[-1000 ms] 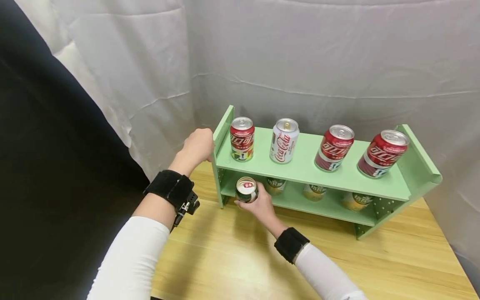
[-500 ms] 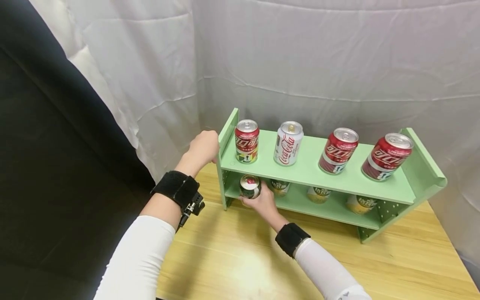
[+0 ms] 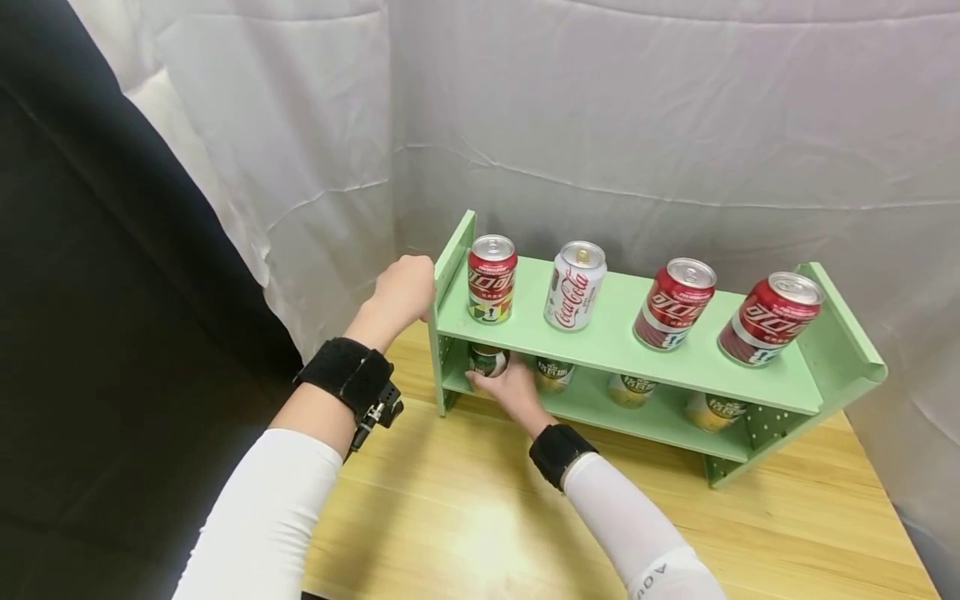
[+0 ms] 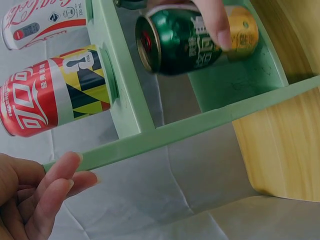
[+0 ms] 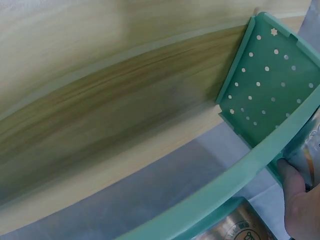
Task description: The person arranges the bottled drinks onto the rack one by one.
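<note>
A light green two-tier shelf (image 3: 757, 385) stands on a wooden table. My right hand (image 3: 504, 385) grips a dark green can (image 3: 486, 360) at the left end of the lower tier, under the top board. In the left wrist view the green can (image 4: 186, 41) has fingers (image 4: 218, 24) wrapped over it. My left hand (image 3: 402, 290) rests against the shelf's left end panel (image 3: 452, 250), with its fingertips (image 4: 74, 161) touching the panel's edge. The right wrist view shows one finger (image 5: 296, 200) by the perforated side panel (image 5: 270, 95).
The top tier carries a red can (image 3: 492, 279), a white Coca-Cola can (image 3: 573, 286) and two more red cans (image 3: 673, 304). Further cans (image 3: 628, 388) stand on the lower tier to the right. White cloth hangs behind; dark cloth is at left. Bare tabletop (image 3: 480, 517) lies in front.
My right hand has carried the green can from in front of the shelf back under the top board, onto the lower tier's left end. The left hand stayed on the end panel.
</note>
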